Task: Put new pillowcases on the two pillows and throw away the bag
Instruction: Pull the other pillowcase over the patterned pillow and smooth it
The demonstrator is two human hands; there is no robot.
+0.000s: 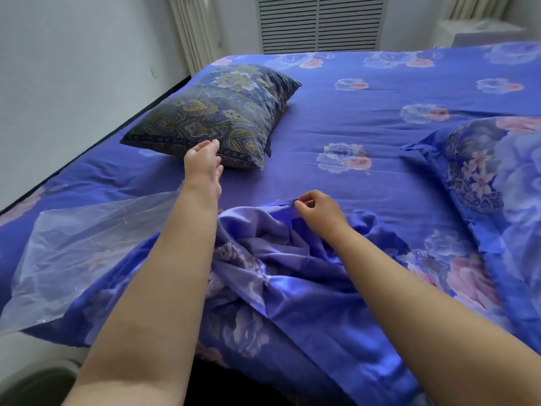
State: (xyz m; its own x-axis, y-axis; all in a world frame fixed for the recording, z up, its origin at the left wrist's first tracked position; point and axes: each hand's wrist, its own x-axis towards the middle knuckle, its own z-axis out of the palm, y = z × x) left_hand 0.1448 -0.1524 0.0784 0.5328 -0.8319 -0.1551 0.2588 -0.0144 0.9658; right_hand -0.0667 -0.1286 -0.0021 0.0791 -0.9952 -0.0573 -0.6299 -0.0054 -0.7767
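Left hand (203, 165) open, fingers reaching bare pillow (213, 115) near bed (336, 112) left edge. Right hand (317, 210) pinches hem of limp pillowcase (278, 259) at near edge. Pillow likely soft, light; best gripped at corner. Bag (82, 253) flat at left.

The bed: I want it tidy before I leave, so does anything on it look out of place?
Yes. A clear plastic bag lies flat at the bed's near left edge, not thrown away. A loose pillowcase is bunched near the front, pinched by the right hand.
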